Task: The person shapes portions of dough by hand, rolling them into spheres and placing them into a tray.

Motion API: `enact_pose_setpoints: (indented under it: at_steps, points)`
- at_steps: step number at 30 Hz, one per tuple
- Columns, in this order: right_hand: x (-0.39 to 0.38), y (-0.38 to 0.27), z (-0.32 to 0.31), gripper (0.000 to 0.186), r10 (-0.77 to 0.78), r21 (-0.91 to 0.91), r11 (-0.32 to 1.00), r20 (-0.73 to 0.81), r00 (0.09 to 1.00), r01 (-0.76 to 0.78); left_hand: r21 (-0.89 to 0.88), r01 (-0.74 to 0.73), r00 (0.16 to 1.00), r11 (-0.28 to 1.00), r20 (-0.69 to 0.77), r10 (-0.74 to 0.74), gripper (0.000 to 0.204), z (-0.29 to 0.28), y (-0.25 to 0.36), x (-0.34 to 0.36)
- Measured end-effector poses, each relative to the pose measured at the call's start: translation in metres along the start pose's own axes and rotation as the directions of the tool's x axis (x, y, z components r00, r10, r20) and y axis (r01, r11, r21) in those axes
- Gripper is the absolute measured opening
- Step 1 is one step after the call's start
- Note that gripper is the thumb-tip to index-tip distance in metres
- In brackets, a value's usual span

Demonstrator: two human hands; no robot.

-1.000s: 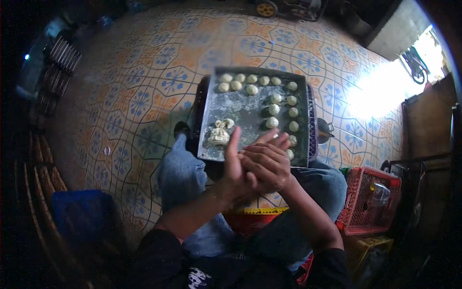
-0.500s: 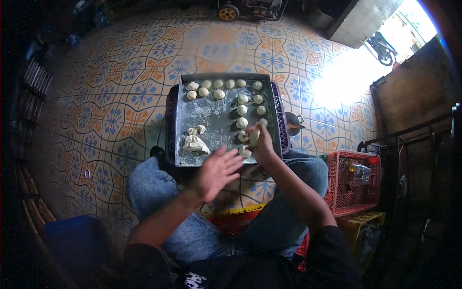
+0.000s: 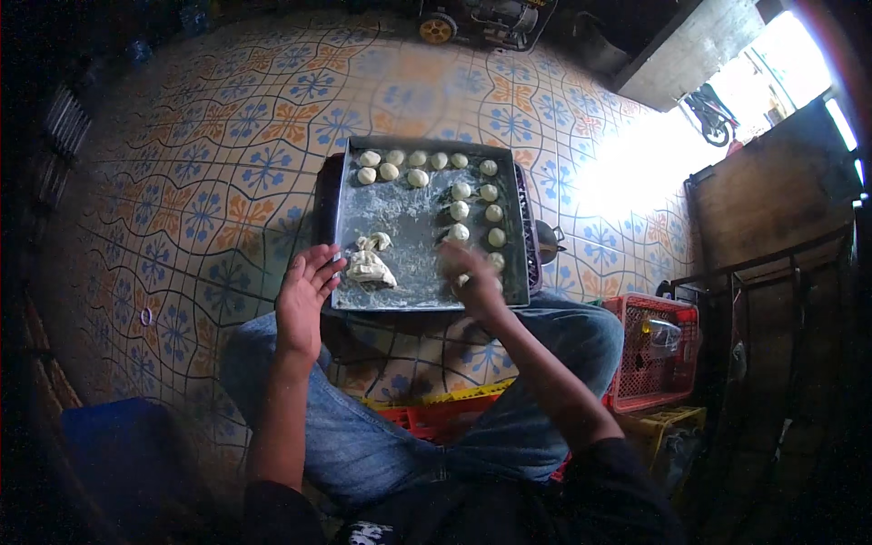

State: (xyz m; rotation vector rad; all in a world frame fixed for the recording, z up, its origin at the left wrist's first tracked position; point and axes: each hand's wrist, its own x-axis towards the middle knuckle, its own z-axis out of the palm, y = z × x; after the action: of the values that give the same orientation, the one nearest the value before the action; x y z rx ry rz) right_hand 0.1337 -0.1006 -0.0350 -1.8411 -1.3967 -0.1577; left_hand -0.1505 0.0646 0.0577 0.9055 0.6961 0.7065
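A shallow metal tray (image 3: 427, 143), dusted with flour, sits before my knees. Round dough balls (image 3: 417, 178) line its far side and run in two columns down its right side. A torn, uneven lump of dough (image 3: 370, 269) lies near the front left, with a smaller piece just beyond it. My left hand (image 3: 304, 300) is open at the tray's left edge, beside the lump, fingers stretched out and holding nothing. Over the front right of the tray, my right hand (image 3: 474, 280) is smeared by motion and covers part of the nearest balls; its grip cannot be made out.
A dark purple crate (image 3: 534, 227) supports the tray. To my right stand a red crate (image 3: 618, 381) with a clear bottle (image 3: 663, 336) in it, and a yellow crate (image 3: 668, 422). A round metal pan (image 3: 549, 238) is beside the tray. Far off is a wheeled machine (image 3: 438, 29).
My left hand has moved left from over the tray's front to its left edge. My right hand has shifted slightly left, and another ball shows in the right column where it was.
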Motion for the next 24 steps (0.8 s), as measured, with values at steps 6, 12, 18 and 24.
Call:
enact_pose_setpoints:
  at_steps: [6, 12, 18, 24]
  points:
    - [0.005, 0.008, -0.004, 0.030, 0.350, -0.029, 0.935, -0.069, 0.934, -0.352, -0.007, -0.017, 1.000, 1.000, 0.027, 0.017, 0.047, 0.001, 0.002, -0.013]
    - [-0.010, -0.002, 0.016, 0.026, 0.252, -0.120, 0.968, 0.432, 0.866, -0.221, 0.146, -0.076, 0.997, 0.986, 0.039, 0.071, 0.048, -0.001, -0.002, -0.006]
    - [-0.053, 0.023, 0.059, 0.030, 0.124, -0.279, 0.957, 0.638, 0.760, 0.079, 0.204, -0.067, 0.997, 0.977, 0.037, 0.061, 0.050, 0.007, -0.004, -0.005]
    - [-0.028, 0.034, 0.064, 0.017, -0.095, -0.250, 0.871, 0.760, 0.643, 0.424, 0.133, -0.060, 0.998, 0.989, 0.025, 0.057, 0.042, 0.012, -0.007, -0.008]
